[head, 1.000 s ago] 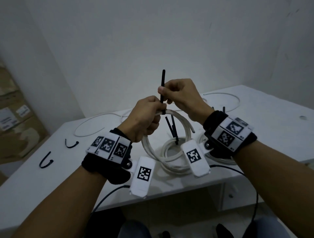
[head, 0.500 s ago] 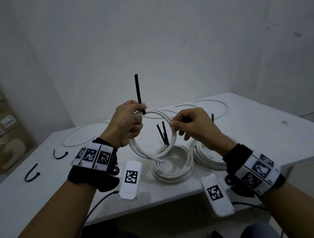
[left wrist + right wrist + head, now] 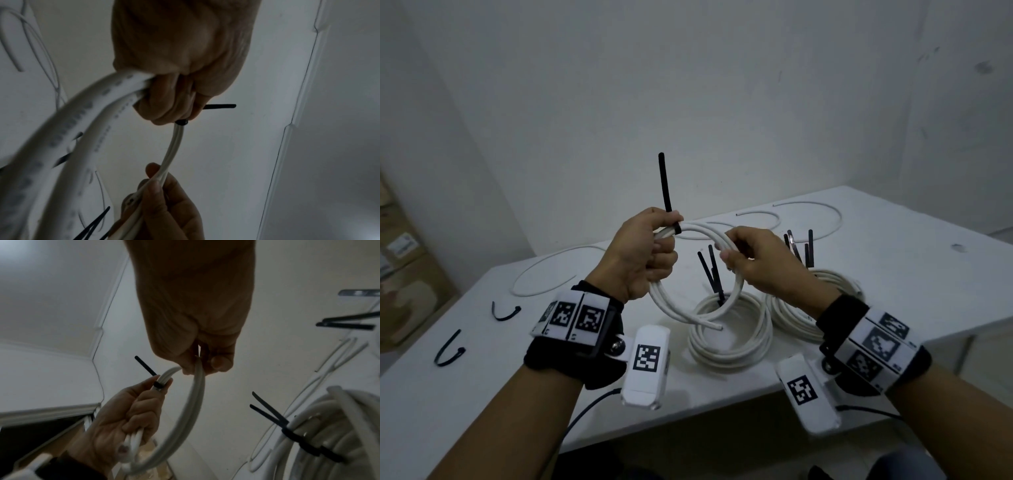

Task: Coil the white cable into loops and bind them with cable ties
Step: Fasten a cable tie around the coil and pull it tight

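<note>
Binding is the step in hand: in the head view, centre frame, your left hand (image 3: 645, 255) grips the white cable (image 3: 688, 308) coil where one cable tie (image 3: 666, 192) is cinched; a second tie on the far side looks due. Your right hand (image 3: 758, 263) pinches the loops there. Left wrist view: fingers (image 3: 164, 105) curl tight round the strands, upper centre. Right wrist view: fingertips (image 3: 221, 363) clamp the cable, centre; tied coils (image 3: 329, 426) lie lower right.
</note>
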Motion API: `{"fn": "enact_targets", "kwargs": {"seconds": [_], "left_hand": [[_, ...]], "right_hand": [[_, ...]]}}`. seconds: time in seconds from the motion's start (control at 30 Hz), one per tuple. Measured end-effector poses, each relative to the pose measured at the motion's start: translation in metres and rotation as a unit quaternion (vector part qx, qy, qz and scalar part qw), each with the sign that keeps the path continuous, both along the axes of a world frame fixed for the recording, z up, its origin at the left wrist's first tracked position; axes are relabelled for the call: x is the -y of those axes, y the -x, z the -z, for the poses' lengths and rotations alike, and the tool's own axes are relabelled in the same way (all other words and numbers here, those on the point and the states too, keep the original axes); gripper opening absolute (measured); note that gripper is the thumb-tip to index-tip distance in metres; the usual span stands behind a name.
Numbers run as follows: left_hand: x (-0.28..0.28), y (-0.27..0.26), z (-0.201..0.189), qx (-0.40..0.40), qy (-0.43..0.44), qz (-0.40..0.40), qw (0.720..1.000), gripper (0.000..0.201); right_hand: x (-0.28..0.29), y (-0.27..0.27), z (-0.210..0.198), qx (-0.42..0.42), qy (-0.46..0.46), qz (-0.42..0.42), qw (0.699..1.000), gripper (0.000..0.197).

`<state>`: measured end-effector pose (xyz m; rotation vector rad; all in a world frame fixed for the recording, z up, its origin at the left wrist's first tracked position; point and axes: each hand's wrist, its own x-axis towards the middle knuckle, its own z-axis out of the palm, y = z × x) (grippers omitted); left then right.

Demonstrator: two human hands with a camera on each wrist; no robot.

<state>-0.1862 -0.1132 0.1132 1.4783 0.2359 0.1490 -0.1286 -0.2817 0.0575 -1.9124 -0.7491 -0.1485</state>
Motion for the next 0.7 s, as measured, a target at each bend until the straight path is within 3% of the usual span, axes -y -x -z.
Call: {"fn": "enact_targets", "kwargs": {"seconds": [0.27,0.37,0.43,0.53,0.6,0.7], "left_hand": [[-0.003,-0.003,0.005,0.013,-0.043,-0.018,0.999,0.016],[-0.006,-0.002,0.006,0.041,-0.057,-0.032,0.997,0.029],[-0.008,0.002,0.010,0.042,-0.085,-0.044,0.995,0.048],[-0.003,0.016,0.027,0.030,-0.117,0.007,0.993,0.069],[0.006,0.023,0.043,0.028,-0.109,0.061,0.992,0.063],[0.022,0.023,0.060,0.061,-0.059,0.051,0.995,0.047]], "right_hand": [[0.009,0.008,-0.008,-0.143,-0.091,-0.061,0.984,0.008],[0.010,0.010,-0.009,-0.178,-0.160,-0.058,0.969,0.007],[0.013,0.008,-0.008,-0.188,-0.199,-0.040,0.961,0.007],[0.018,0.003,-0.008,-0.188,-0.230,-0.010,0.955,0.010],[0.023,0.003,-0.008,-0.188,-0.240,0.000,0.952,0.012],[0.030,0.006,-0.005,-0.189,-0.233,0.014,0.954,0.012]]}}
